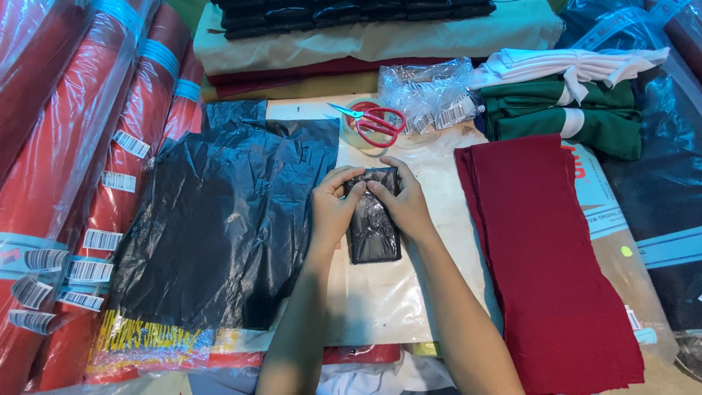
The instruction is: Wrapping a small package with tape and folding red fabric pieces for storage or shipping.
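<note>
Fingers of both hands (369,208) pinch black packet (374,227) on seemingly cardboard-covered table (395,292) amid fabric.

Glossy black plastic wraps the small packet (374,216); crinkled matt plastic bags (219,219) and coarse maroon cloth (548,249) flank it.

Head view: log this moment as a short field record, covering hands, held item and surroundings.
left hand: grips the black wrapped packet at its upper left
right hand: grips the packet's upper right
surface: pale board
left of packet: black plastic sheets
right of packet: dark red cloth
beyond packet: red scissors
</note>
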